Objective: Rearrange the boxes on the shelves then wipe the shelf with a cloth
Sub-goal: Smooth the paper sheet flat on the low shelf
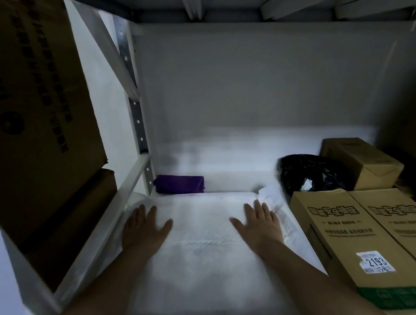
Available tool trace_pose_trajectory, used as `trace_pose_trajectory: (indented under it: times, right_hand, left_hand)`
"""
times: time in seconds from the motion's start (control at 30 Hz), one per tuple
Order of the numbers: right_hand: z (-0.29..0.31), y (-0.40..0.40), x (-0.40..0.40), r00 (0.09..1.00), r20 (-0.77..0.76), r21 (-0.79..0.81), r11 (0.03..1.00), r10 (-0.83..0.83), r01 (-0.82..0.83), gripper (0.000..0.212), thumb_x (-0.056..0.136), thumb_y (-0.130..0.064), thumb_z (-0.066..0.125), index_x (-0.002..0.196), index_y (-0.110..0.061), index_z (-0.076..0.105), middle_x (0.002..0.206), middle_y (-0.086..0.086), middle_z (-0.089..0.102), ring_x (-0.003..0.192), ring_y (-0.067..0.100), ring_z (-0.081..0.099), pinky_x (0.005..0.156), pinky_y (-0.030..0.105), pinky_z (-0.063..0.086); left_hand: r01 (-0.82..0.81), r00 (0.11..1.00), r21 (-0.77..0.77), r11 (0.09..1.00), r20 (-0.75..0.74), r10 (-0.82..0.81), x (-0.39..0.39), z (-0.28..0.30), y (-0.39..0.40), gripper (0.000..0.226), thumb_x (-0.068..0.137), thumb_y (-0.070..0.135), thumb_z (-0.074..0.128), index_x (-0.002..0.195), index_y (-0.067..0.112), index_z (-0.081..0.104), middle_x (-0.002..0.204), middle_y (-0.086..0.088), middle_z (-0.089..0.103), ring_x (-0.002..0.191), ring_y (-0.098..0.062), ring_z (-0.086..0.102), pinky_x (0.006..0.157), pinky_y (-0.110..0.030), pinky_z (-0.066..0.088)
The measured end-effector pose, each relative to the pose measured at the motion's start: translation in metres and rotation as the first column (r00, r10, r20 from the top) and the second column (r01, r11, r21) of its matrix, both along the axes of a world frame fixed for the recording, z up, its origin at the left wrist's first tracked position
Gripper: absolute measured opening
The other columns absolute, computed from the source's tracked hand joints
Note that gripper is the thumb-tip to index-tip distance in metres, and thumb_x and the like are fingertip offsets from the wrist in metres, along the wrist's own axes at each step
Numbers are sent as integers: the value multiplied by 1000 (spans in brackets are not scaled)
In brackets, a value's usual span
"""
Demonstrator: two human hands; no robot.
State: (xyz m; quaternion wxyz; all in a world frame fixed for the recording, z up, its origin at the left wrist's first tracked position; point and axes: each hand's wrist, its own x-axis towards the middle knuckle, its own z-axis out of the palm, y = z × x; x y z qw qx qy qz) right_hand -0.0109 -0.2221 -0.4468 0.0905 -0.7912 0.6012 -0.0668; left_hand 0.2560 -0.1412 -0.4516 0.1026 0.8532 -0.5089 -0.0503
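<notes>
Right now your left hand (143, 231) and right hand (259, 224) lie flat, fingers straight, on a white package (197, 247) on the shelf (227, 155), likely to slide it. One folded purple cloth (179, 183) waits behind it. Two boxes (362, 244) stand right, a black bag (307, 173) between them.

The tall brown cardboard box (28, 118) at upper left is cropped by the frame edge; its black print is blurred.
</notes>
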Motion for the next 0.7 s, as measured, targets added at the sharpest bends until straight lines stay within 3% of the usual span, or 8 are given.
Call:
trace_pose_trajectory:
  times: [0.13, 0.23, 0.43, 0.57, 0.7]
  right_hand:
    - [3, 6, -5, 1000, 6, -87, 996, 18, -17, 62, 96, -58, 25, 146, -20, 29, 158, 6, 17, 147, 23, 10, 117, 38, 11]
    - [3, 15, -2, 999, -12, -154, 987, 36, -37, 67, 94, -59, 16, 145, -17, 31, 157, 4, 23, 146, 21, 15, 116, 36, 15]
    - [1, 22, -1, 998, -10, -25, 997, 66, -66, 70, 94, -64, 22, 152, -25, 15, 161, 4, 3, 148, 22, -1, 118, 37, 4]
    - [5, 12, -4, 998, -56, -70, 997, -41, 37, 68, 88, -70, 26, 139, -26, 32, 154, 16, 21, 142, 31, 19, 112, 42, 19]
    - [13, 3, 10, 979, -128, -89, 985, -158, 148, 68, 87, -69, 29, 132, -20, 43, 139, 13, 40, 127, 31, 37, 101, 43, 29]
  left_hand:
    - [-11, 1000, -30, 999, 0, 11, 0, -1, 0, 74, 92, 64, 28, 152, 25, 10, 160, -7, 1, 147, -23, 1, 118, -40, 6]
    - [-25, 1000, -59, 998, 3, 25, -1, -5, -1, 74, 91, 65, 28, 152, 26, 12, 160, -7, 5, 147, -24, 4, 118, -41, 8]
    - [-56, 997, -121, 991, 52, 62, -4, -1, 2, 70, 92, 61, 32, 148, 20, 27, 155, -8, 24, 143, -24, 22, 115, -38, 21]
    - [-46, 999, -102, 994, 24, 49, -3, -1, 4, 68, 94, 56, 31, 150, 18, 24, 157, -7, 20, 144, -23, 18, 117, -37, 17]
    - [-48, 999, -75, 996, 12, 49, -3, -3, 3, 69, 95, 57, 28, 152, 19, 17, 159, -7, 13, 146, -23, 11, 118, -38, 13]
